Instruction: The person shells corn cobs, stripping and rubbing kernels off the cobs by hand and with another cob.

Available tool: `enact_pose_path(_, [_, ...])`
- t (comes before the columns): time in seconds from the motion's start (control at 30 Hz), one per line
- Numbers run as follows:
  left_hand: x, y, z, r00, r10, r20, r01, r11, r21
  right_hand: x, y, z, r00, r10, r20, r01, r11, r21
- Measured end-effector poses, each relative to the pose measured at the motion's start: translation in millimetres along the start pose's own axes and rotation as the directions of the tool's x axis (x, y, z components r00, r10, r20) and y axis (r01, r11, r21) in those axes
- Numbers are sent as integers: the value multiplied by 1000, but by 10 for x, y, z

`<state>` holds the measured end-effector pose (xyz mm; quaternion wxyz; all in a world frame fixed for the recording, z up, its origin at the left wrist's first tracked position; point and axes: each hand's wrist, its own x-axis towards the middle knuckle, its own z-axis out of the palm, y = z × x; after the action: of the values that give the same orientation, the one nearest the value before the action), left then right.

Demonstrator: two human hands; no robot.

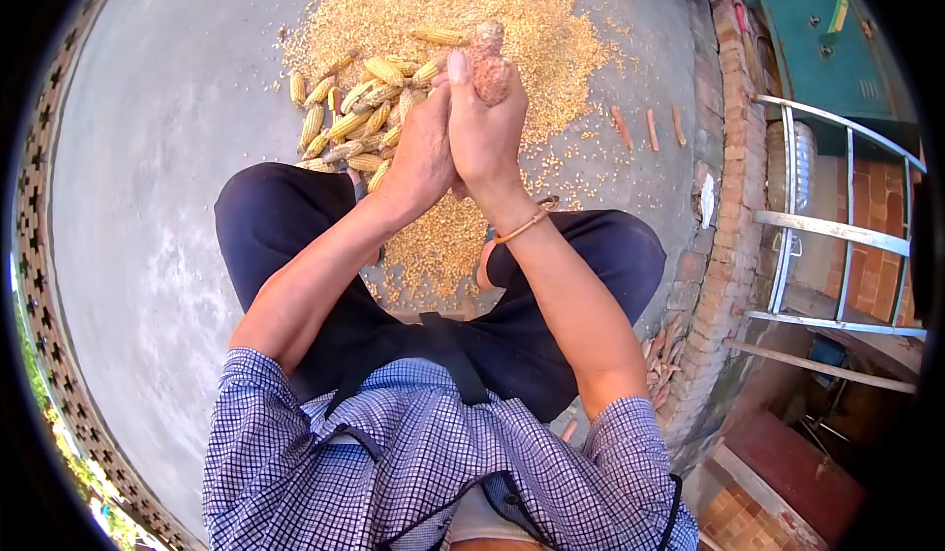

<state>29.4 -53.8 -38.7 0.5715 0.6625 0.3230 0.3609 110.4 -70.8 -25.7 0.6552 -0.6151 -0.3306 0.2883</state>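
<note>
My two hands are pressed together in front of me, above the gap between my knees. In my right hand point(487, 133) is a reddish corn cob point(489, 64), bare of kernels where it shows, its end sticking out past the thumb. My left hand point(423, 148) is closed against the right palm; what its fingers grip is hidden. Just left of the hands lies a heap of yellow corn ears point(364, 118). Loose corn kernels point(472, 0) spread over the floor beyond the hands and also between my legs.
Several stripped cobs point(622, 128) lie on the concrete floor point(148, 207) at the right, with more cobs point(664, 359) by the low brick edge point(733, 246). Past it stand a white metal rail point(837, 231) and a green metal cabinet point(827, 49).
</note>
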Motion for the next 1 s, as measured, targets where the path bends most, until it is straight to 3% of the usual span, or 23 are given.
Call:
enact_pose_path(0.07, [-27,22,68,1000,14,-28,-16,996,-85,-14,-40,-22,997,-55,-62,43,982,-182])
enact_pose_path(0.13, [-39,42,66,1000,7,-6,-7,1000,5,15,-45,-37,994,-60,-90,32,958,-285])
enact_pose_path(0.17, [-34,55,56,1000,6,3,-6,999,49,30,-26,-31,990,-75,-115,50,976,-211])
enact_pose_path(0.3, [57,-154,23,985,174,2,-172,974,146,63,-107,-52,993,-97,-71,78,970,-232])
enact_pose_path(0.4, [61,-103,-1,989,147,20,-148,980,135,67,-103,-68,990,-120,-77,103,974,-203])
enact_pose_path(0.5, [63,72,-87,956,-251,155,280,935,-216,164,-23,-151,994,-109,12,108,955,-278])
enact_pose_path(0.63, [140,285,-181,855,-418,305,518,707,-482,298,-47,-255,980,90,175,-106,991,86])
enact_pose_path(0.73, [163,262,-328,797,-440,413,603,626,-496,327,-67,-330,956,179,231,-219,962,161])
enact_pose_path(0.87, [150,288,-423,781,-471,410,623,553,-553,304,-159,-358,973,191,127,-210,966,153])
enact_pose_path(0.97, [160,409,-399,841,-450,299,520,522,-676,311,-117,-400,970,231,78,-243,925,291])
enact_pose_path(1.0, [166,406,-409,881,-384,276,464,588,-663,300,-129,-413,967,242,75,-253,911,325])
